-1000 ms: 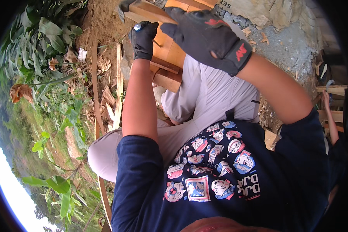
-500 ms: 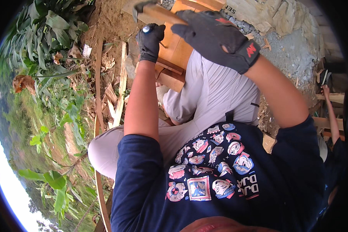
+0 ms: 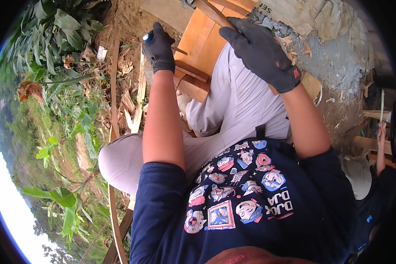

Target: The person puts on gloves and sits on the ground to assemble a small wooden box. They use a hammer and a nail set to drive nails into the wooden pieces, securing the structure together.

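My left hand [image 3: 159,49], in a dark glove, is closed around a chisel [image 3: 179,51]. The chisel's capped butt sticks out on the left, and its thin dark shank points right, by the edge of an orange-brown wooden piece [image 3: 201,48]. My right hand [image 3: 266,55], gloved too, grips the wooden handle of a hammer [image 3: 213,14]. The hammer's head is at the upper edge of the view, partly cut off, above the wood. The wooden piece lies beside my bent leg, with raised strips across both its ends.
Long thin wooden strips [image 3: 114,88] lie along the left among dry leaves. Green plants [image 3: 66,207] cover the slope beyond. Grey gravel and a torn sack [image 3: 295,17] are at the upper right. At the right edge a co-worker's arm [image 3: 380,147] holds a pale stick.
My left hand with the chisel has shifted left, off the wood's surface toward its edge. The hammer has swung to the right, away from the left hand, and my right hand sits slightly lower.
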Demonstrator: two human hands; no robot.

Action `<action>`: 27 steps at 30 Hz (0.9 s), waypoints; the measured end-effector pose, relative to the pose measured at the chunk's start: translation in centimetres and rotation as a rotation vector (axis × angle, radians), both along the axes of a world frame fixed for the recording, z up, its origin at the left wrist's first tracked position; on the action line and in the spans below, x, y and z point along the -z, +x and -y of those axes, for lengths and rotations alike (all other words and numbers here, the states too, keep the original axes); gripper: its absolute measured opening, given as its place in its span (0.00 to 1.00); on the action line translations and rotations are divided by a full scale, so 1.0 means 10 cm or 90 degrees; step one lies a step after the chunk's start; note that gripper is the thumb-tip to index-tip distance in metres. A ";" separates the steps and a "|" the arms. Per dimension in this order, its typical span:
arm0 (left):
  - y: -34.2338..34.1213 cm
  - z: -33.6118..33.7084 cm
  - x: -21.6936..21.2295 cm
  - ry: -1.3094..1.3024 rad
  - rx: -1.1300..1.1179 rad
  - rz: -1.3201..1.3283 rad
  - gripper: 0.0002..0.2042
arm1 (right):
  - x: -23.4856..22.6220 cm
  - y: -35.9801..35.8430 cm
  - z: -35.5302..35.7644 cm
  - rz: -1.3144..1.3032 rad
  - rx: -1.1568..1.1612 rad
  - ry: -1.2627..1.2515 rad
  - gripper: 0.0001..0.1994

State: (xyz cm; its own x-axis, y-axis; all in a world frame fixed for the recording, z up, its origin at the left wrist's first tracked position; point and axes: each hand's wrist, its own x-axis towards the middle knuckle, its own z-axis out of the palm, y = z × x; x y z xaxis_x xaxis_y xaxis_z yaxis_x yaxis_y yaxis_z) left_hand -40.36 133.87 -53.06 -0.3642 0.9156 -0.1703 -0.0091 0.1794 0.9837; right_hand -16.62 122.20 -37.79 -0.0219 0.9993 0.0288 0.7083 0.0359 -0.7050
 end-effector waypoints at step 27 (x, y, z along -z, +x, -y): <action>0.12 0.03 0.08 0.065 0.020 0.000 0.24 | 0.33 0.12 -0.05 0.005 -0.076 0.084 0.25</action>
